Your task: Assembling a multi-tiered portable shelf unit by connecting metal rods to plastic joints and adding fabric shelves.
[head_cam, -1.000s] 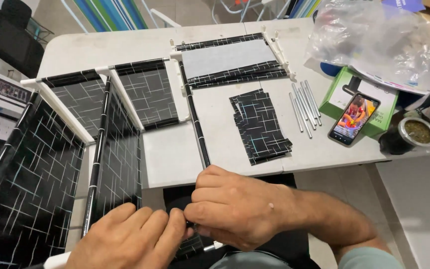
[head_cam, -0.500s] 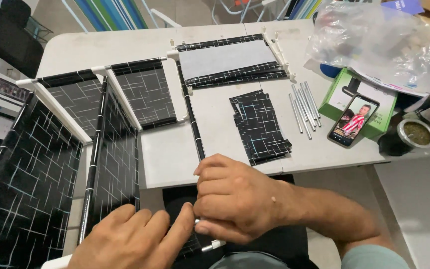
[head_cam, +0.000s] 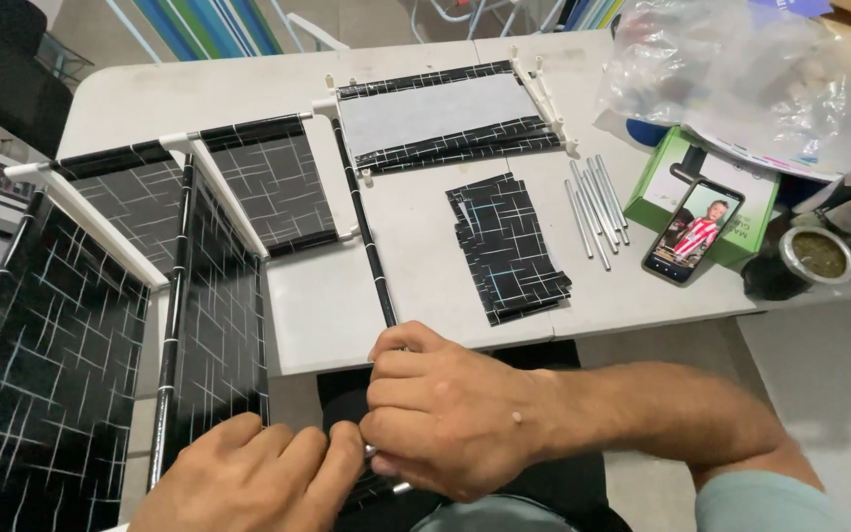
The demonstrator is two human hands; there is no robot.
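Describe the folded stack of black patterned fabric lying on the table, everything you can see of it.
The folded fabric stack is black with thin pale crossing lines, several flat rectangular pieces piled slightly askew so the edges fan out at the lower end. It lies flat on the white table, apart from both hands, between the black rod and the bundle of metal rods.

Left hand [head_cam: 248, 478] flat, fingers together, palm down; right hand [head_cam: 450, 409] curled, fingertips pinched beside left fingertips.

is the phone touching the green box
Touching: the head view shows the phone lying propped on the green box, overlapping its front edge with no gap.
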